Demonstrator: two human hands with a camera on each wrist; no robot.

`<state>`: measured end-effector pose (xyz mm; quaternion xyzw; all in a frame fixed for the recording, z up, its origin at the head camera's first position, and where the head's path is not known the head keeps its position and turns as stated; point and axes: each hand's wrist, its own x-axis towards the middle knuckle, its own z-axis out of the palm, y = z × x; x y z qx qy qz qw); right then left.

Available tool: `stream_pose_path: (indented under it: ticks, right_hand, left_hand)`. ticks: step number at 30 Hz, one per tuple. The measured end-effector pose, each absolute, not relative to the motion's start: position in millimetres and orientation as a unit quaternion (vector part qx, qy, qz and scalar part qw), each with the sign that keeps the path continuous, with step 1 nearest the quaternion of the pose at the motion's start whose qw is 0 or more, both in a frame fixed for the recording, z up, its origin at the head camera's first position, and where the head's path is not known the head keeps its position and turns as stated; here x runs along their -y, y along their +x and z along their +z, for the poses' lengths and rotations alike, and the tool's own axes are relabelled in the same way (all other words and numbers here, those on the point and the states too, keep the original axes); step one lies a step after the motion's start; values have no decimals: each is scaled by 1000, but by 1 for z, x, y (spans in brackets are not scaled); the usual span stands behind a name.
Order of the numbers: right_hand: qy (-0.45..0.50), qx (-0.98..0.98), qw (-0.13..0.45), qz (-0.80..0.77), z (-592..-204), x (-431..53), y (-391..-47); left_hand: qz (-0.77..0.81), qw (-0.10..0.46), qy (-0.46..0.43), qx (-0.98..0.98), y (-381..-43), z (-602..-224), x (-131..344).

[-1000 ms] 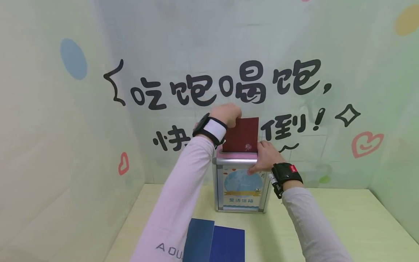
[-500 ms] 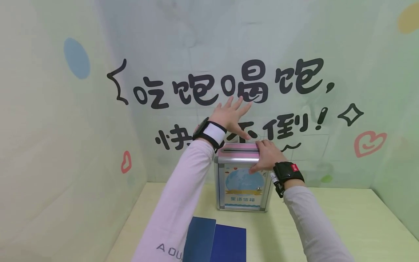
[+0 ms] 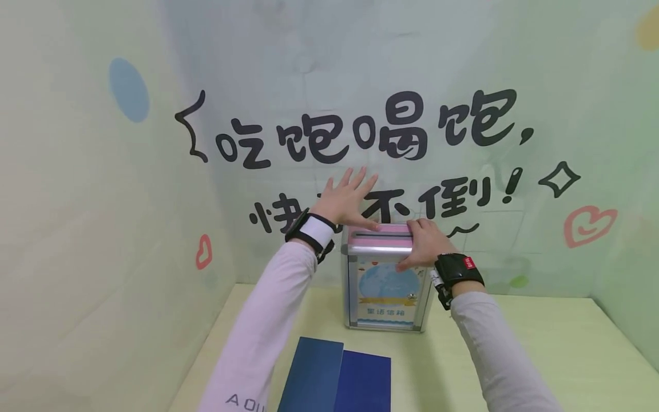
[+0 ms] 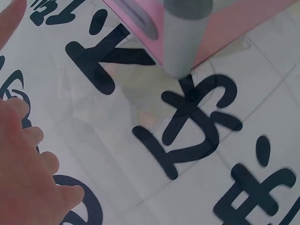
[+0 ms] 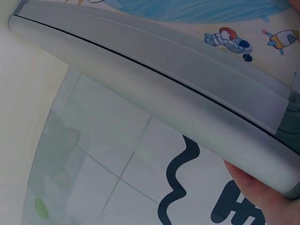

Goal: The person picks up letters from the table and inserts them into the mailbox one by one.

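Note:
A pink-topped letter box [image 3: 386,292] with silvery metal edges stands upright at the back of the table, a dark slot [image 3: 383,234] running across its lid. My right hand [image 3: 429,243] grips its top right corner, thumb on the front and fingers over the top. In the right wrist view, the metal edge [image 5: 140,79] of the box runs up to that hand. My left hand [image 3: 345,200] is spread beside the upper left of the box, its thumb overlapping the lid in the head view. Nothing is in it; the left wrist view shows its fingers [image 4: 33,136] extended.
A teal-blue booklet [image 3: 314,372] and a darker blue booklet [image 3: 365,380] lie side by side on the pale table [image 3: 530,343] in front of the box. Close behind it rises a wall [image 3: 288,57] with large black lettering.
The dark red booklet, standing in the slot a second ago with my left hand on it, is out of sight. My left hand has spread its fingers and shifted left; my right still holds the box.

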<state>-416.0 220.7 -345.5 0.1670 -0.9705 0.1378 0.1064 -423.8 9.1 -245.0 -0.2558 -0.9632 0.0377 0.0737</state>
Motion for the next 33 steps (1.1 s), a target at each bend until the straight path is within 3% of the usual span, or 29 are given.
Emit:
stream_pose_path:
  ticks: [25, 33]
  right_hand:
    - [174, 970, 108, 130, -344, -220, -412]
    - [174, 970, 109, 132, -347, -221, -414]
  left_hand:
    - [-11, 98, -265, 959, -412, -277, 52]
    - [-20, 95, -269, 958, -405, -303, 69]
